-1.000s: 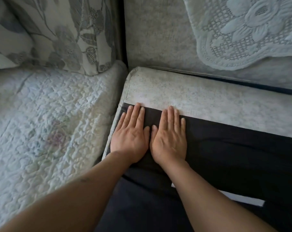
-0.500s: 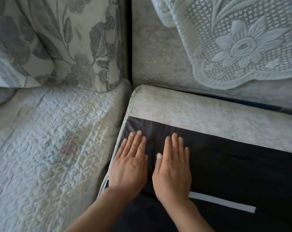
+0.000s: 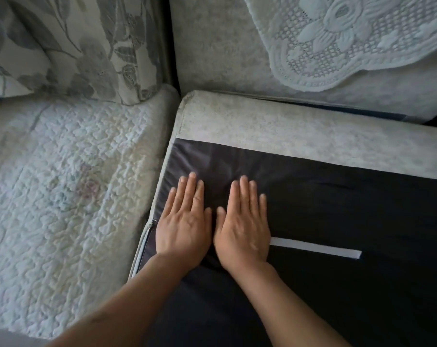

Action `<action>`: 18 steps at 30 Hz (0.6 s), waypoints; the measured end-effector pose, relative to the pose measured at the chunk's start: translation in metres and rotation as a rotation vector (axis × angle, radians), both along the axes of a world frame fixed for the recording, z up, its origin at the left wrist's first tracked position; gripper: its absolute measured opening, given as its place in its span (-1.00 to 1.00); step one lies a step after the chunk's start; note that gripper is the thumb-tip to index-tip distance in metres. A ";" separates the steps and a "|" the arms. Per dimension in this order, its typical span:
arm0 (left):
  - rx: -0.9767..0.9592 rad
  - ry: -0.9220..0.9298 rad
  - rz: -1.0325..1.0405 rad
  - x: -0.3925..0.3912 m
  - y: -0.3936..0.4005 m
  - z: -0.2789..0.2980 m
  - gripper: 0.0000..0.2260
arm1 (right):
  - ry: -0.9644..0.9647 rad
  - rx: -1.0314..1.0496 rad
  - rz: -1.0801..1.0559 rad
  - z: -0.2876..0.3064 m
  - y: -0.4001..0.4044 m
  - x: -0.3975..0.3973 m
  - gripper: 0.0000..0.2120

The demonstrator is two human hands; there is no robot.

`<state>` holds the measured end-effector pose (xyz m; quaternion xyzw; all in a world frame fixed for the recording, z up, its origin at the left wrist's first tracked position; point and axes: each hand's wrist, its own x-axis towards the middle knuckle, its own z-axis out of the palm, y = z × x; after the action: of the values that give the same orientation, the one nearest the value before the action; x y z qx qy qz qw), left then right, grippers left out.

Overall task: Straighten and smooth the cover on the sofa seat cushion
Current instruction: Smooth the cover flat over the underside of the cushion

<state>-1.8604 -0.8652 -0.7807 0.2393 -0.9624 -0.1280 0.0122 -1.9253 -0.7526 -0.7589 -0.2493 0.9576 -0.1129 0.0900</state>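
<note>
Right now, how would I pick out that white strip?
Find the seat cushion with the dark fabric panel. Both hands lie flat there; beside the right hand runs the narrow white strip, the only pale, straight band on that dark cloth.

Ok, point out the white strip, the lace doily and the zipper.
white strip (image 3: 317, 249): head view, middle of its length.
lace doily (image 3: 342, 38): head view, flower motif.
zipper (image 3: 144, 242): head view, cushion's left edge.

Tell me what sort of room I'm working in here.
Most likely a home living room, on a sofa: a seat cushion with its dark cover under both flat hands, a lace doily draped over the backrest, and a floral pillow on the quilted seat beside it.
</note>
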 end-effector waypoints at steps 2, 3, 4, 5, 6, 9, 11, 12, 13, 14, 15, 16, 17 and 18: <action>0.001 0.071 0.031 0.000 0.008 0.004 -0.44 | 0.097 -0.038 -0.031 0.003 0.011 -0.003 -0.39; 0.007 0.070 0.038 0.002 0.013 0.001 -0.44 | 0.095 -0.015 -0.027 -0.001 0.017 -0.004 -0.39; 0.013 0.036 0.037 0.005 0.020 -0.004 -0.43 | 0.061 0.033 -0.007 -0.010 0.024 -0.002 -0.38; 0.015 -0.013 0.038 0.008 0.025 -0.010 -0.41 | 0.014 0.084 0.011 -0.017 0.030 -0.001 -0.37; 0.015 -0.049 0.044 0.008 0.028 -0.015 -0.40 | -0.011 0.118 0.023 -0.025 0.034 0.000 -0.35; 0.023 -0.093 0.068 0.004 0.030 -0.019 -0.39 | -0.046 0.129 0.046 -0.032 0.036 0.000 -0.35; 0.036 -0.116 0.069 0.004 0.032 -0.009 -0.37 | -0.085 0.093 0.040 -0.021 0.039 -0.002 -0.35; 0.042 -0.112 0.076 0.003 0.035 -0.001 -0.35 | -0.101 0.072 0.036 -0.013 0.041 -0.004 -0.35; 0.056 -0.096 0.087 0.001 0.039 0.006 -0.35 | -0.106 0.050 0.026 -0.005 0.043 -0.006 -0.35; 0.056 -0.059 0.094 -0.004 0.045 0.016 -0.36 | -0.074 0.018 0.014 0.006 0.047 -0.008 -0.36; 0.039 -0.005 0.090 -0.010 0.051 0.024 -0.37 | -0.003 -0.027 0.004 0.015 0.053 -0.010 -0.37; 0.020 0.055 0.086 -0.017 0.058 0.031 -0.40 | 0.074 -0.072 -0.005 0.021 0.059 -0.012 -0.38; 0.012 0.105 0.078 -0.023 0.066 0.033 -0.42 | 0.134 -0.099 -0.016 0.022 0.068 -0.016 -0.39; 0.010 0.130 0.061 -0.027 0.074 0.031 -0.43 | 0.155 -0.095 -0.012 0.018 0.078 -0.019 -0.40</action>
<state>-1.8875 -0.7910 -0.7494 0.2598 -0.9512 -0.1477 0.0774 -1.9442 -0.6748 -0.7411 -0.2555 0.9567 -0.1393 0.0030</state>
